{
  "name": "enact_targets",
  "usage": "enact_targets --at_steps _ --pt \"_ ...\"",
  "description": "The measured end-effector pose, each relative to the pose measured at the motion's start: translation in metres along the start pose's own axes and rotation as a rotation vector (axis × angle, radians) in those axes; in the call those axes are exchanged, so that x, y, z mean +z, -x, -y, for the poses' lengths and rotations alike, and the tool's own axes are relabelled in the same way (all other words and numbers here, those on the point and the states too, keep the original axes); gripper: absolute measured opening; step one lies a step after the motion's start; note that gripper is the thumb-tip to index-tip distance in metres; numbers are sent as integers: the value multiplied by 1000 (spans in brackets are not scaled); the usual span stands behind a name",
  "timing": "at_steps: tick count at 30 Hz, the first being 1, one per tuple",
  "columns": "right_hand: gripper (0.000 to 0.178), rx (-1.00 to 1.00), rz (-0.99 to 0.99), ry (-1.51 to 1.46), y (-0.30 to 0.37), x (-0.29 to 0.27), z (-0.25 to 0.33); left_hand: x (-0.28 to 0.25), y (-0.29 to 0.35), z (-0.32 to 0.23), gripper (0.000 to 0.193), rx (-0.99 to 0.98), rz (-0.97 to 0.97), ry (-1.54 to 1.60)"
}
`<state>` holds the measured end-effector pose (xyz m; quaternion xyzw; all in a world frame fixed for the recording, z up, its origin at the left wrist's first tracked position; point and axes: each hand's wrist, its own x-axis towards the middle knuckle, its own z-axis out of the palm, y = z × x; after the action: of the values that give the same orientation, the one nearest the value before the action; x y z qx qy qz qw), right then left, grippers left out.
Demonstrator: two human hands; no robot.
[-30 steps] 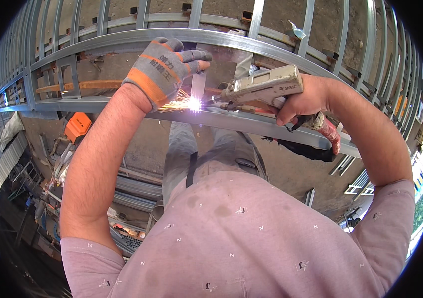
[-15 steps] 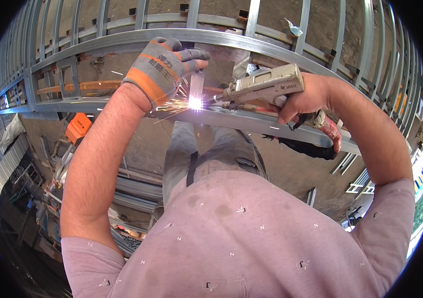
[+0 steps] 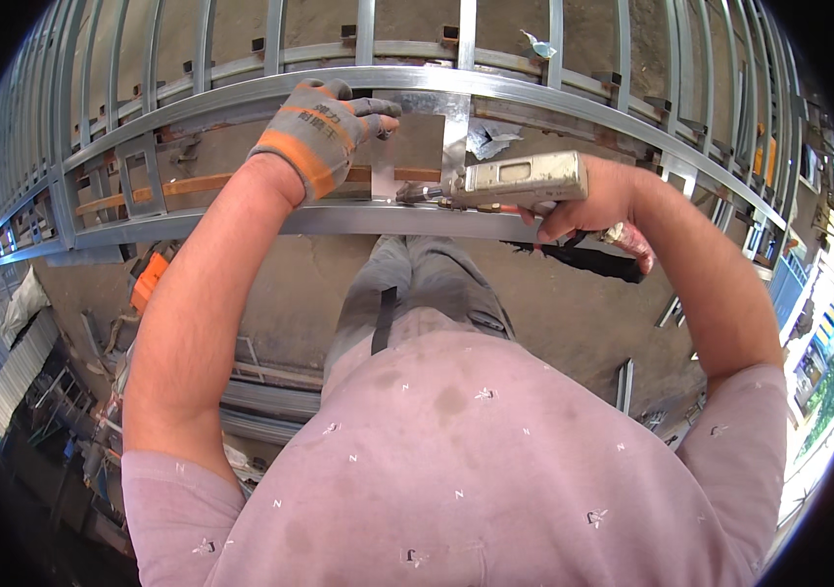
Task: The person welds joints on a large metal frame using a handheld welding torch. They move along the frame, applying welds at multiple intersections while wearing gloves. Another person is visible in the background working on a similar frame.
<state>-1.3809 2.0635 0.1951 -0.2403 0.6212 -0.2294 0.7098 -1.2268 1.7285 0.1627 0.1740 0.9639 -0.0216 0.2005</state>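
Note:
My left hand (image 3: 324,132), in a grey and orange glove, lies over the metal rails with its outer fingers bent. Its thumb and forefinger are closed at the upper left corner of a flat square metal frame piece (image 3: 455,127), which sits between two rails. In my bare right hand (image 3: 598,201) is a beige welding gun (image 3: 525,176), its fingers wrapped round the grip. The gun's nozzle points left and meets the piece's lower left corner, just above the near rail (image 3: 417,222). No arc glows there.
Beyond the far rail (image 3: 495,82) stand rows of upright metal bars. A similar flat piece (image 3: 140,176) is set farther left. An orange case (image 3: 150,279) lies on the ground at left. A black strip (image 3: 593,262) hangs below the gun. Long metal stock (image 3: 265,401) is stacked at lower left.
The bright arc and its flying sparks have gone out. The view has shifted slightly. My left hand stays at the piece, and my right hand still holds the gun with its nozzle at the same corner.

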Motion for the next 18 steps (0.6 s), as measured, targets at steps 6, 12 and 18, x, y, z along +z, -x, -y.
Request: enact_targets --at_steps 6,12,18 --pt "43 -12 -101 67 7 11 -4 -2 55 15 70 -3 -554 321" --pt "38 244 -100 152 2 -6 41 22 207 -15 56 -343 -616 421" --pt "38 235 18 119 -14 -25 35 94 297 -117 48 -612 -393 603"
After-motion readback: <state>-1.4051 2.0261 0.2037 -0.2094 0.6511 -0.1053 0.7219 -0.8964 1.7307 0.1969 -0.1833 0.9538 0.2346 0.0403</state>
